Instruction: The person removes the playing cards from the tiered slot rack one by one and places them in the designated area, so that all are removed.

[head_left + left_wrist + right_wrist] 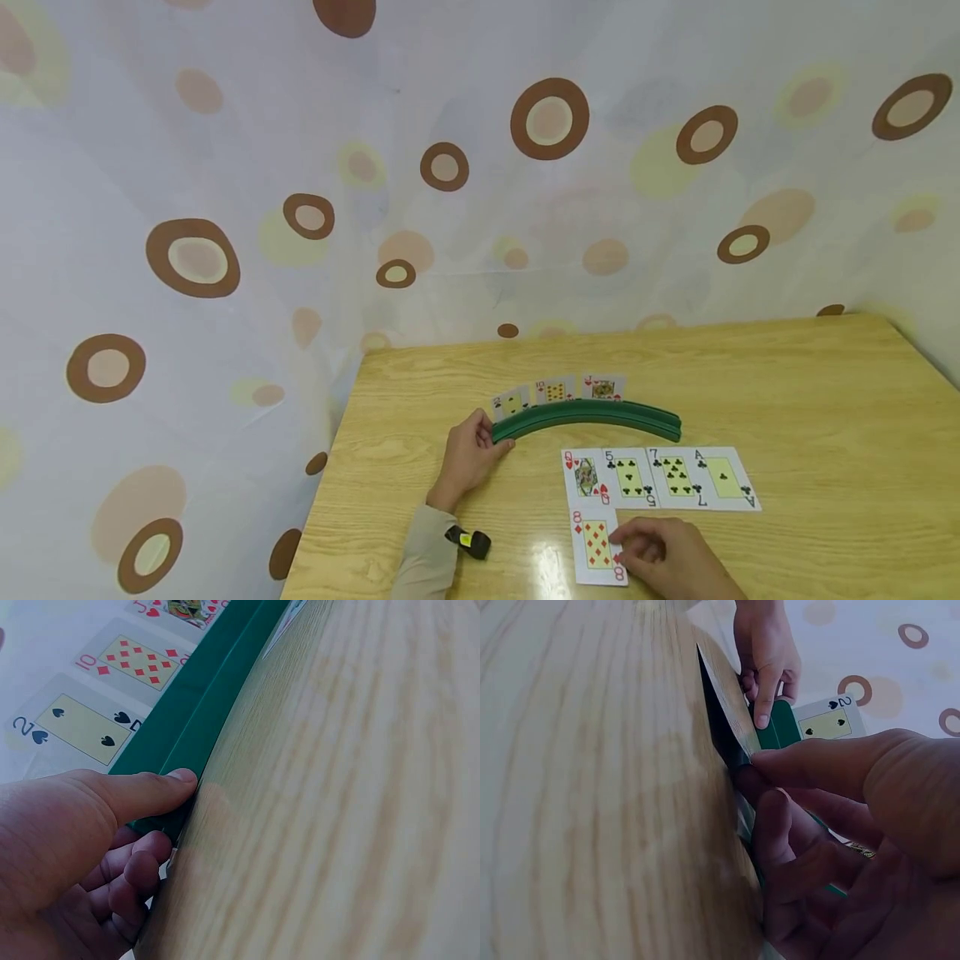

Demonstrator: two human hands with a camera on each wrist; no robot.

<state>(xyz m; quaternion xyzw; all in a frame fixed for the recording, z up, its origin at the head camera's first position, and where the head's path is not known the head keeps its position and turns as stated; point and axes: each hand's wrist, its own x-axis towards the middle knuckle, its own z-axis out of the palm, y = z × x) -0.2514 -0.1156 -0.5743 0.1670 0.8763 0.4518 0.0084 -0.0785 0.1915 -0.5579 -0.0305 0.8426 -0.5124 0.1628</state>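
My left hand grips the left end of a curved green card holder, thumb along its front face. Standing in the holder are the two of spades, ten of diamonds and jack of hearts. My right hand pinches the right edge of the eight of diamonds between thumb and finger. In the right wrist view that card's edge is tilted up off the table, with a dark gap beneath.
Behind the eight lies a face-up row: queen of hearts, five of clubs, seven of clubs and ace of clubs. A wooden table meets a spotted curtain at its back and left. A black band circles the left wrist.
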